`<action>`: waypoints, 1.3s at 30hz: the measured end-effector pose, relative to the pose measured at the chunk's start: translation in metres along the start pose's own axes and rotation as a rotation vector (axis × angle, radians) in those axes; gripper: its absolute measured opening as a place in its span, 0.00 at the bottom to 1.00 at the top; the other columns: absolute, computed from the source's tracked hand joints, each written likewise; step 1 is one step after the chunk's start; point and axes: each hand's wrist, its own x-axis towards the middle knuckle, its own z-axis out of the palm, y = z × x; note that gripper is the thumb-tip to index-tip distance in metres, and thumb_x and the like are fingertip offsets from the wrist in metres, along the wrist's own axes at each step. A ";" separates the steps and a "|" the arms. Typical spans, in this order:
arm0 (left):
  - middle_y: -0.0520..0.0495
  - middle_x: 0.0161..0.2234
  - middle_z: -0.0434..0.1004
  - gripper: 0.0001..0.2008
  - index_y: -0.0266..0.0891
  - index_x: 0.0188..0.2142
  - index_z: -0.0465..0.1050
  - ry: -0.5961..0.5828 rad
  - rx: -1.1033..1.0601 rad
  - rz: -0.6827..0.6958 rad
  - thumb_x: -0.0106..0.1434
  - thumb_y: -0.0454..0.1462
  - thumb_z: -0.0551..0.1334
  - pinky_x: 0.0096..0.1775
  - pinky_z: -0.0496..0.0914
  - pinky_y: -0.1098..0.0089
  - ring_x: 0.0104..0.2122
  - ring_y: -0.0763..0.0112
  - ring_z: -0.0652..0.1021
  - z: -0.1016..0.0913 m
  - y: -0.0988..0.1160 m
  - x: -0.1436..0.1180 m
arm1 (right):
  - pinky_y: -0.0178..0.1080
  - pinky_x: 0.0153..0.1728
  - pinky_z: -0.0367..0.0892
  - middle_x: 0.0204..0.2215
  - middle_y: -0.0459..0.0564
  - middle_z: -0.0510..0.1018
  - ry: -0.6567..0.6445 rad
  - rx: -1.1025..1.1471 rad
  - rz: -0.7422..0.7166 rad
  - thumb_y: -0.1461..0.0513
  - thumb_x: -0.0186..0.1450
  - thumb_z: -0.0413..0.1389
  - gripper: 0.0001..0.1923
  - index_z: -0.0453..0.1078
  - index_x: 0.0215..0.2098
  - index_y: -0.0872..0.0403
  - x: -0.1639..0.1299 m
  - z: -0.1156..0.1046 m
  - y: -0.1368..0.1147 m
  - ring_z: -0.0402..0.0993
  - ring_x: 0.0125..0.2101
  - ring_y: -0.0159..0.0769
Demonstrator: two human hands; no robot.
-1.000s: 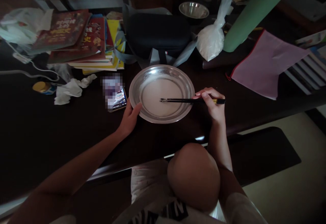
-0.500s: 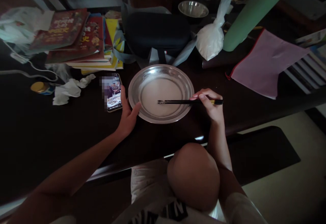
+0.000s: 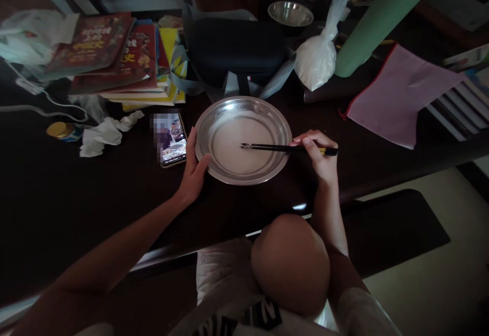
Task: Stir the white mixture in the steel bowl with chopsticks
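A shiny metal basin stands on the dark table, with a pale, whitish layer across its bottom; whether that is liquid or batter I cannot tell. My left hand grips the basin's left side, the thumb over the rim and the fingers along the outer wall. In my right hand is a pair of dark chopsticks, held over the right rim, their tips close together at the middle of the whitish layer. Just left of my left hand lies a phone with a lit screen.
Behind the basin sits a black case with grey straps. A tied bag of white powder, a green post and a pink cloth pouch are to the right. Stacked books, crumpled tissue and a small jar lie left.
My right hand and the chopsticks have shifted slightly right, the tips moving right and up in the basin. My left fingers have drawn in against the basin's wall, away from the phone.
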 end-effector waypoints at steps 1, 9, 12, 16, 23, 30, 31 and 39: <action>0.48 0.74 0.46 0.37 0.56 0.72 0.46 -0.001 0.006 -0.009 0.69 0.55 0.58 0.71 0.51 0.54 0.71 0.58 0.56 0.000 0.002 0.000 | 0.42 0.37 0.76 0.28 0.43 0.83 0.012 -0.002 0.013 0.53 0.68 0.59 0.10 0.79 0.33 0.48 0.000 0.000 0.000 0.82 0.31 0.35; 0.41 0.64 0.63 0.28 0.48 0.63 0.61 0.023 0.123 0.048 0.70 0.57 0.54 0.69 0.57 0.51 0.66 0.55 0.64 -0.002 0.009 0.001 | 0.42 0.40 0.76 0.30 0.44 0.84 -0.036 -0.006 -0.005 0.54 0.68 0.60 0.09 0.80 0.34 0.47 0.001 0.000 -0.001 0.82 0.34 0.35; 0.42 0.52 0.70 0.25 0.46 0.56 0.67 0.031 0.127 0.033 0.69 0.58 0.54 0.63 0.65 0.51 0.56 0.57 0.72 -0.001 0.008 0.002 | 0.42 0.37 0.77 0.28 0.43 0.83 0.018 -0.007 0.013 0.53 0.68 0.59 0.11 0.79 0.33 0.48 0.001 -0.001 0.001 0.82 0.31 0.35; 0.45 0.46 0.70 0.25 0.43 0.51 0.68 0.037 0.118 0.018 0.69 0.59 0.54 0.58 0.68 0.54 0.49 0.59 0.73 -0.001 0.010 0.002 | 0.43 0.39 0.77 0.29 0.44 0.84 -0.079 -0.023 -0.014 0.53 0.68 0.59 0.11 0.80 0.33 0.48 0.001 -0.001 0.001 0.82 0.33 0.36; 0.44 0.50 0.69 0.26 0.44 0.54 0.66 0.015 0.105 0.009 0.69 0.59 0.53 0.62 0.64 0.54 0.54 0.59 0.71 -0.001 0.009 0.001 | 0.41 0.36 0.76 0.27 0.44 0.83 0.015 -0.008 0.008 0.53 0.68 0.58 0.12 0.79 0.33 0.48 0.001 -0.002 0.001 0.82 0.30 0.35; 0.43 0.55 0.66 0.28 0.46 0.57 0.62 -0.011 0.139 0.036 0.68 0.59 0.55 0.63 0.63 0.53 0.57 0.57 0.69 -0.002 0.008 0.001 | 0.41 0.38 0.75 0.29 0.43 0.84 0.025 -0.027 -0.022 0.55 0.69 0.59 0.10 0.80 0.33 0.47 0.001 -0.003 0.000 0.81 0.33 0.34; 0.43 0.54 0.66 0.28 0.45 0.57 0.62 -0.012 0.150 0.042 0.68 0.59 0.55 0.62 0.64 0.53 0.57 0.57 0.70 -0.002 0.008 0.000 | 0.40 0.37 0.74 0.28 0.42 0.83 0.049 -0.002 -0.014 0.55 0.69 0.59 0.10 0.80 0.33 0.47 0.001 -0.002 0.000 0.81 0.31 0.33; 0.45 0.45 0.70 0.24 0.44 0.51 0.67 0.026 0.171 0.074 0.68 0.58 0.56 0.55 0.69 0.55 0.47 0.60 0.73 -0.001 0.006 0.002 | 0.41 0.41 0.75 0.31 0.44 0.84 -0.043 -0.035 -0.026 0.55 0.68 0.59 0.09 0.81 0.34 0.47 0.001 -0.001 0.001 0.81 0.35 0.35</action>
